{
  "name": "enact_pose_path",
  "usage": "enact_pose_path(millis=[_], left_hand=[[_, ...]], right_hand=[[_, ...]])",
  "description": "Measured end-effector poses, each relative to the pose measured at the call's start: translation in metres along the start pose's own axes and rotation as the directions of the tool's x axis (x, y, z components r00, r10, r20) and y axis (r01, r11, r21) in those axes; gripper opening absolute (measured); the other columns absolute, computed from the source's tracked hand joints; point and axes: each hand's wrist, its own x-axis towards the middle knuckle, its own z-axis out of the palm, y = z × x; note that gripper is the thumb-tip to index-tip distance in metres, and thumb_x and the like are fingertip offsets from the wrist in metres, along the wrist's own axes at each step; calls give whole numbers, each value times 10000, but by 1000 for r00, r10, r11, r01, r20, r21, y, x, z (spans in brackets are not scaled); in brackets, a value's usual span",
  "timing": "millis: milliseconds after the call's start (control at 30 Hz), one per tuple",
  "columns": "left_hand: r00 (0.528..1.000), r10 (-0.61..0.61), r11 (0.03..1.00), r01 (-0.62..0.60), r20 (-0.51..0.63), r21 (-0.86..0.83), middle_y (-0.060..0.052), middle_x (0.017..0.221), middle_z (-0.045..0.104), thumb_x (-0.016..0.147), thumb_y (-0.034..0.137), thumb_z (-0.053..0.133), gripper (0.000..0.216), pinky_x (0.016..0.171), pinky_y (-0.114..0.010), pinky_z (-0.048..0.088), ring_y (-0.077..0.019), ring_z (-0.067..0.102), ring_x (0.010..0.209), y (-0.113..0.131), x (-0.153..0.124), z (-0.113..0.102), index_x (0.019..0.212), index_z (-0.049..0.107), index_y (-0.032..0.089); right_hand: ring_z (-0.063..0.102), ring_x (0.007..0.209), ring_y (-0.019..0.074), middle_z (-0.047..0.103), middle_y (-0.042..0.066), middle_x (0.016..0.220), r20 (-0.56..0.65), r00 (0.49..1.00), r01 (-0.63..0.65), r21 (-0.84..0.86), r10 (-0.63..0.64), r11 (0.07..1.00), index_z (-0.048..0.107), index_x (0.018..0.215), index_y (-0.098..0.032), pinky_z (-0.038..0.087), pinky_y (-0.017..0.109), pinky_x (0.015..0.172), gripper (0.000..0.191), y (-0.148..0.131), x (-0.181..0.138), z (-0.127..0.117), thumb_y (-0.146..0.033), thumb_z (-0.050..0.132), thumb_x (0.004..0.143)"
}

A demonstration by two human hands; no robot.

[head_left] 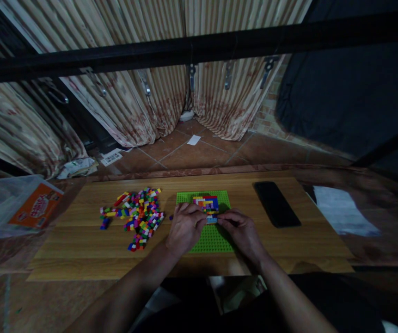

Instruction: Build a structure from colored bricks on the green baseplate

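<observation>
A green studded baseplate point(211, 243) lies on the wooden table in front of me. On it stands a small build of multicoloured toy bricks point(210, 202), with red, yellow, white and blue pieces. My left hand point(185, 226) rests over the plate's left side, fingers curled against the build's near left edge. From the right, my right hand point(242, 229) pinches at the near right edge of the build, close to a light blue row. Both sets of fingertips nearly meet there; any single brick between them is too small to make out.
A loose pile of coloured bricks point(141, 215) is spread left of the baseplate. A black phone point(277, 203) lies on the table point(91, 249) at the right. Beyond the left end is a clear plastic bin point(8, 203); papers point(344, 210) lie off the right edge.
</observation>
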Motion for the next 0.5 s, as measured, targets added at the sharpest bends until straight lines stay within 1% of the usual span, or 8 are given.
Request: enact_pose_path(millis=[100, 300, 433, 500], left_hand=[[1000, 13, 1000, -13, 0, 0, 3, 910, 702, 893, 232, 566, 155, 886, -389, 375, -183, 553, 916, -2, 1, 2, 841, 712, 234], [1000, 29, 1000, -29, 0, 9, 6, 905, 701, 897, 236, 564, 169, 859, -370, 381, -177, 547, 912, -7, -2, 8, 799, 701, 234], [1000, 27, 999, -27, 7, 43, -8, 904, 697, 905, 245, 552, 162, 885, -395, 391, -191, 553, 923, -5, -4, 6, 858, 708, 244], [999, 35, 998, -36, 9, 57, -10, 955, 696, 902, 259, 560, 145, 911, -412, 398, -201, 557, 955, -2, -6, 2, 923, 704, 260]], right_hand=[[608, 761, 178, 659, 37, 797, 4, 1000, 22, -17, -22, 1000, 760, 797, -228, 480, 313, 706, 214, 2, 0, -1, -426, 683, 772], [621, 769, 184, 681, 48, 821, 17, 999, 32, -46, -31, 998, 756, 803, -227, 498, 316, 715, 231, 4, 0, -1, -439, 671, 775], [622, 778, 189, 677, 51, 821, 13, 999, 50, -54, -49, 997, 754, 821, -221, 505, 331, 739, 254, 5, -2, -1, -453, 659, 782], [620, 803, 192, 676, 52, 854, 11, 998, 58, -40, -58, 997, 752, 887, -219, 507, 340, 763, 273, 7, -4, -2, -452, 677, 768]])
